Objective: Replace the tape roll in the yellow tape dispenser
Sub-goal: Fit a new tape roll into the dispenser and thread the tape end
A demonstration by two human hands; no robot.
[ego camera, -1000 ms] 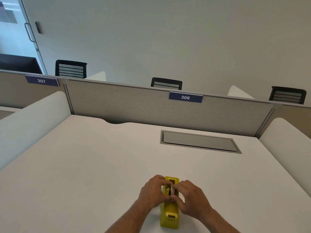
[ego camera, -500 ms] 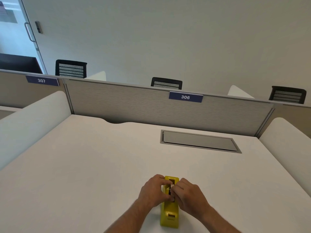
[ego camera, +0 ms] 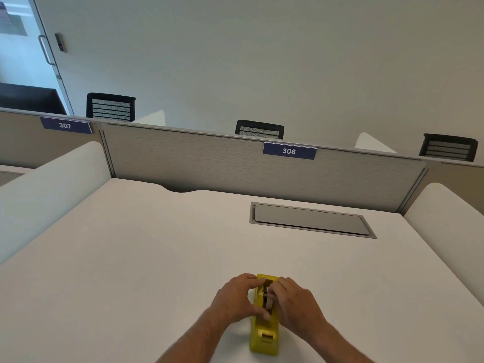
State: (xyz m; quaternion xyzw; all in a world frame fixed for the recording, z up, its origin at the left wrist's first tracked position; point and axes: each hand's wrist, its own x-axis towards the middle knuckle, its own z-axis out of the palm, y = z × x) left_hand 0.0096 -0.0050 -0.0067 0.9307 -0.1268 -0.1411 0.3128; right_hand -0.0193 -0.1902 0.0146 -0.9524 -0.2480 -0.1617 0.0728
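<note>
A yellow tape dispenser (ego camera: 264, 334) stood on the white desk (ego camera: 136, 258) at about 6 o'clock, close to the near edge, its cutter end toward the person and its long axis running toward 12 o'clock. The left hand (ego camera: 235, 299) wrapped the dispenser's left side, thumb low on the body and fingers curled over the top rim, grasping it. The right hand (ego camera: 296, 302) came in from the 4 o'clock side, its fingertips (ego camera: 275, 290) pinched into the open slot where a pale tape roll (ego camera: 267, 301) sat; it appeared to be gripping the roll, though the fingers hid most of it. Both forearms ran off the bottom edge.

Farther out, toward 1 o'clock, a grey rectangular cable hatch (ego camera: 311, 220) lay flush in the desk. White rounded side screens flanked the desk at 9 and 3 o'clock. At 12 o'clock a grey partition (ego camera: 209, 163) carried a blue label (ego camera: 289, 151) reading 306. Beyond it showed black chair backs, and a glass door (ego camera: 23, 48) at 10 o'clock.
</note>
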